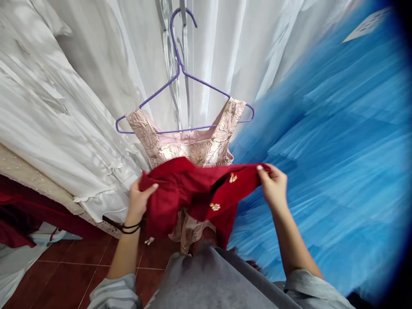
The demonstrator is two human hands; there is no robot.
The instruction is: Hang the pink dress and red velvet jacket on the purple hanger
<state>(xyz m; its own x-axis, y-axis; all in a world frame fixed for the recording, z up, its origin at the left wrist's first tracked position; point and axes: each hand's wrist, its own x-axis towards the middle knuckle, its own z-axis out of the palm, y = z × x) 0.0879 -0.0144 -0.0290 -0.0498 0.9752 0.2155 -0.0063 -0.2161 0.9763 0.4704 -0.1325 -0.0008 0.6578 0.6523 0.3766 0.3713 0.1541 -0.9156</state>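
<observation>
A dark red velvety garment [164, 197] is stretched between my two hands, with gold flower-shaped ornaments [215, 207] on its right part. My left hand [139, 199] pinches its left edge, a black band round the wrist. At the upper right corner, the thumb and fingers of my right hand [273, 182] are closed on the cloth. Behind it, a pink and gold patterned dress [201, 151] hangs by wide straps from a purple hanger [206, 84]. The red cloth hides the dress's middle; a piece of similar patterned fabric shows below.
White drapes and garments [96, 77] hang at the back and left. A large blue tulle skirt [331, 163] fills the right side. Dark red clothing [16, 214] lies low at the left, above a red tiled floor [77, 270].
</observation>
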